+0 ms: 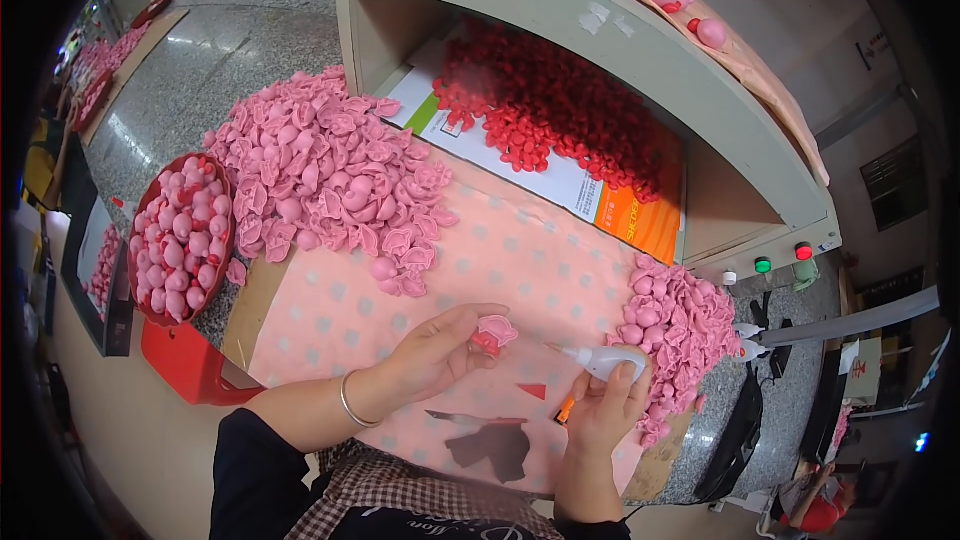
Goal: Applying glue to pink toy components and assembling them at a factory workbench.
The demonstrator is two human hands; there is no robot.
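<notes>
My left hand (440, 350) pinches a small pink toy head with a red piece (492, 333) on it, held just above the pink dotted cloth (520, 260). My right hand (605, 405) grips a white glue bottle (603, 359) whose thin nozzle points left toward the pink piece. A large heap of pink toy pieces (320, 170) lies on the cloth at the far left. A smaller pink heap (680, 325) sits to the right of my right hand.
A pile of small red pieces (555, 105) lies on printed cardboard inside a beige cabinet opening (600, 50). A red bowl (180, 235) full of pink heads stands at the left. A red stool (190, 365) is below it. Green and red buttons (782, 258) sit on the cabinet's right.
</notes>
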